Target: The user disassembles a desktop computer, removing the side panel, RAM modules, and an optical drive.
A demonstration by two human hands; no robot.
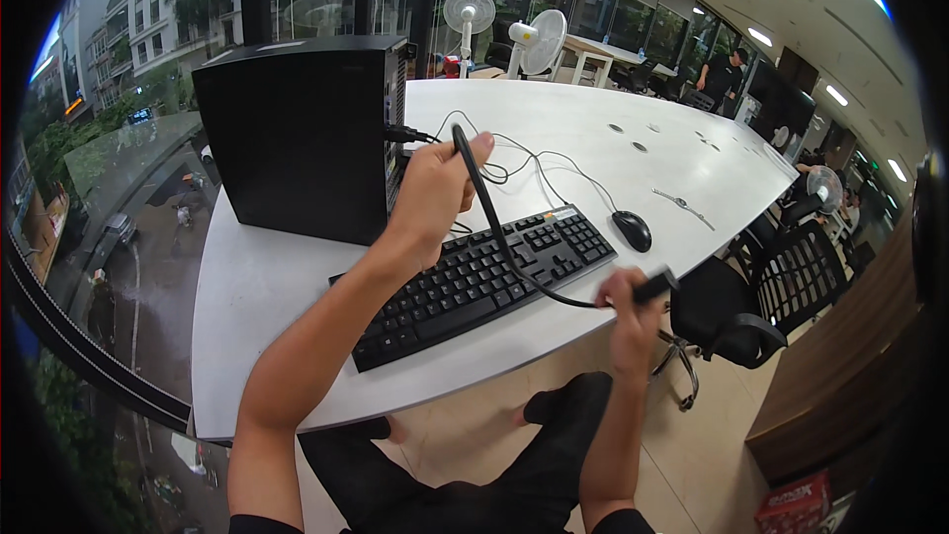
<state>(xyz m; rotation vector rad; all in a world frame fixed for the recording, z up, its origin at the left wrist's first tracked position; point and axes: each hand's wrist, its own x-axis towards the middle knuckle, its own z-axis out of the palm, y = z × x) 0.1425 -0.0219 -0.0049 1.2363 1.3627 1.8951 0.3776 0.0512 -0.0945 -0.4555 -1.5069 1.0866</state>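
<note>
A thick black cable (491,213) hangs in a curve between my two hands. My left hand (435,188), raised over the far left of the keyboard, is closed around the cable near its upper end. Beyond the table's front edge, my right hand (633,321) grips the other end, where a dark plug (654,286) sticks out, slightly blurred. Under the cable lies a black keyboard (474,282), tilted on the table. A black computer tower (297,143) stands upright left of my left hand, with plugs (405,134) in its right side.
The white table (573,119) carries a black mouse (632,230), thin wires (539,154) and a wristwatch (682,203). A black office chair (761,297) stands to the right. Two white fans (539,43) are behind the table. A person (725,76) is far back, near a window wall.
</note>
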